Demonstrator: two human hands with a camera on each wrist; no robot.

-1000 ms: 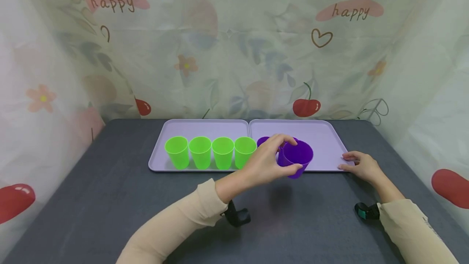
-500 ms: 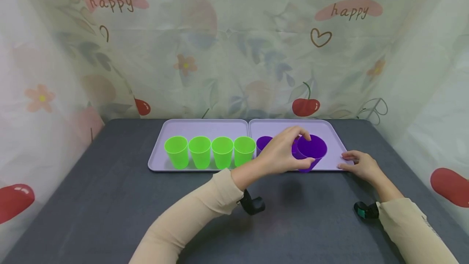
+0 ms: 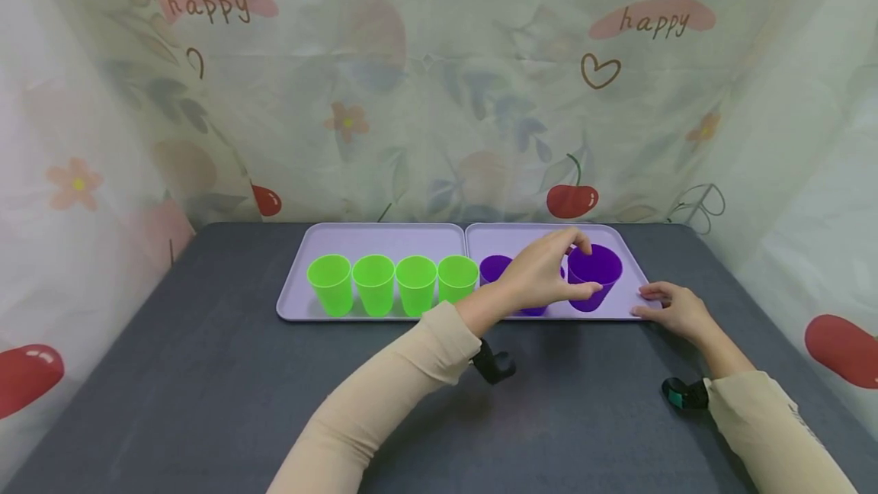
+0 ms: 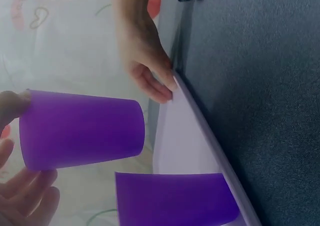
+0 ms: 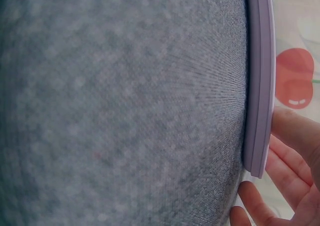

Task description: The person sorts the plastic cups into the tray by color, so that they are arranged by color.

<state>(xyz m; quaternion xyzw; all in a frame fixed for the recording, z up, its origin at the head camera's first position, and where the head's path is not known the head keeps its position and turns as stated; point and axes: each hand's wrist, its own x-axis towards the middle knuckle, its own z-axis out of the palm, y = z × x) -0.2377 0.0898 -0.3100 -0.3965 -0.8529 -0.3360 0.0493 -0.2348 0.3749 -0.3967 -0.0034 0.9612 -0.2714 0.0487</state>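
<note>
My left hand (image 3: 542,273) grips a purple plastic cup (image 3: 595,284) near its rim, thumb on the near side and fingers on the far side. In the left wrist view this held cup (image 4: 85,131) is upright, its base above the tray, beside another purple cup (image 4: 175,198) standing there. That standing cup (image 3: 533,311) is mostly hidden behind my hand in the head view; a further purple cup (image 3: 494,268) stands to its left. My right hand (image 3: 682,315) holds the front right corner of the right lilac tray (image 3: 624,307), thumb on its rim (image 5: 262,86).
Several bright green cups (image 3: 373,284) stand in a row along the front of the left lilac tray (image 3: 384,235), which abuts the right one. Both trays lie on a dark grey table (image 3: 206,372). A patterned curtain (image 3: 425,97) hangs behind and at both sides.
My left hand has carried the purple cup rightward and farther back, from the tray's front edge to over its right part, uncovering the leftmost purple cup. The right hand stays at the corner.
</note>
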